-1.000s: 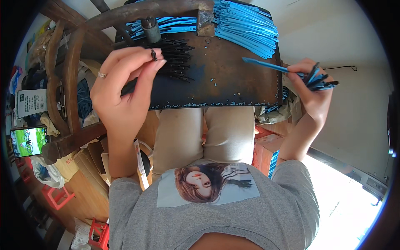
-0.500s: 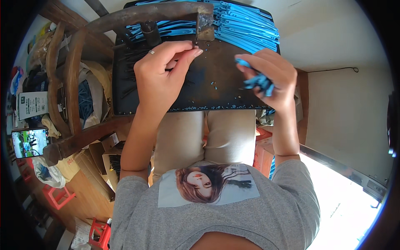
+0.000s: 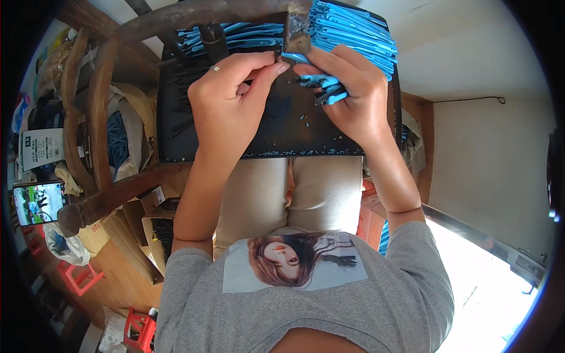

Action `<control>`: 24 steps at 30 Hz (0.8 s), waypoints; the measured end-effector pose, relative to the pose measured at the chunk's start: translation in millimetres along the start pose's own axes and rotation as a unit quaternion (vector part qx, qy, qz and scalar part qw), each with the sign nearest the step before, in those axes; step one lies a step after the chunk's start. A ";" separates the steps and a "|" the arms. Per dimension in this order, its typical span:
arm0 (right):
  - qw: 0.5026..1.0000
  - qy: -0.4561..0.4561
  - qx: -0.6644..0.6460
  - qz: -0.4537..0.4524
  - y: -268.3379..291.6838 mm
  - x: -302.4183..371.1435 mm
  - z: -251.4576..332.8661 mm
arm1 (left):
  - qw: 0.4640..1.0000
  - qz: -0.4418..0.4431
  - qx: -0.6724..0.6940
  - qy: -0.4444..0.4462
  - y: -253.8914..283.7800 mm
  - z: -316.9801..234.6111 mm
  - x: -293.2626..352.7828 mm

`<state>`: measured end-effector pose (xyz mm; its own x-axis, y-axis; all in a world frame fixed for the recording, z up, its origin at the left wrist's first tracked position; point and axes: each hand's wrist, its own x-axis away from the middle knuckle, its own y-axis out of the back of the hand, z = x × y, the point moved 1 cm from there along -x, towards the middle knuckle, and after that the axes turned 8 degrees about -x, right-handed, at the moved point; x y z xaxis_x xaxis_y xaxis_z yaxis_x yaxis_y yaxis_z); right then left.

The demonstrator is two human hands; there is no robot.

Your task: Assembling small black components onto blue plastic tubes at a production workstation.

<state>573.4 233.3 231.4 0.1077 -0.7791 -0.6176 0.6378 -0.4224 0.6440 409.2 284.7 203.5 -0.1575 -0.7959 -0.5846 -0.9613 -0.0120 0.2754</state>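
Over the dark tray (image 3: 288,129) both my hands are close together. My left hand (image 3: 232,97) is closed, thumb and forefinger pinching a small dark piece (image 3: 278,56) whose kind I cannot make out. My right hand (image 3: 356,88) is closed around several blue plastic strips with black parts (image 3: 322,82), which stick out of its palm side. Between its thumb and forefinger another blue strip (image 3: 296,57) points at the left fingertips; whether it touches the dark piece I cannot tell. Beyond the right hand lies a pile of long blue strips (image 3: 350,35) with slotted ends.
A wooden-framed bar with a metal block (image 3: 298,35) rises just beyond my fingers. Dark thin strips (image 3: 179,82) and more blue strips (image 3: 250,35) lie on the tray's left side. Blue scraps (image 3: 304,120) dot the tray. At far left is a phone (image 3: 38,203).
My right hand has moved left and away from me, bringing its blue strip up to my left fingertips. My left hand has stayed almost in place, still pinching.
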 end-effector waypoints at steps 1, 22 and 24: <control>1.000 -0.002 -0.014 -0.004 -0.6 -1.0 0.3 | 1.000 -0.007 0.002 -0.011 -0.2 -0.4 -1.1; 0.999 -0.040 0.004 0.026 2.3 3.9 0.7 | 0.997 -0.024 -0.013 -0.077 -4.0 7.3 -1.2; 0.999 -0.034 -0.021 0.019 1.1 3.9 2.6 | 0.997 -0.011 -0.012 -0.070 0.3 1.5 0.5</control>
<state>572.5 228.6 230.9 0.0815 -0.8244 -0.5601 0.6663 -0.3729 0.6458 408.5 285.2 202.1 -0.1674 -0.7035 -0.6907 -0.9597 -0.0442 0.2775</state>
